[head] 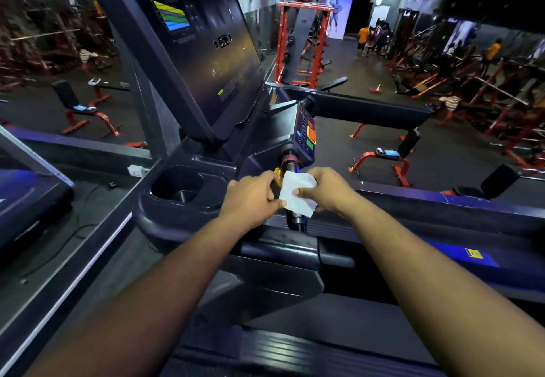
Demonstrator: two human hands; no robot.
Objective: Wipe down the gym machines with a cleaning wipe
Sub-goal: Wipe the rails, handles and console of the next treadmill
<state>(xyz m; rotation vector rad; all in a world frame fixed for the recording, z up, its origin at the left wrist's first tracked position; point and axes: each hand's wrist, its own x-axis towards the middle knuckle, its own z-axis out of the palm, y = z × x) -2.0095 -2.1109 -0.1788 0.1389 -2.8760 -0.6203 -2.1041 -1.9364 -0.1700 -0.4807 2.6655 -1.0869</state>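
A white cleaning wipe [297, 193] is stretched between my two hands above the treadmill's centre handle [295, 219]. My left hand [250, 199] pinches its left edge with thumb and fingers. My right hand [327, 189] pinches its right side, thumb on top of the sheet. Just beyond the wipe stands the treadmill's button panel [306, 133] with orange, green and blue keys. The large dark console screen [203, 52] rises at the upper left. A yellow part beside the handle is half hidden by my left hand.
A deep cup holder [180, 189] sits left of my hands in the console tray. The treadmill's dark handrail [371, 108] runs across behind the panel. Red weight benches [383, 158] and a red rack [303, 43] stand on the floor beyond. People stand far back.
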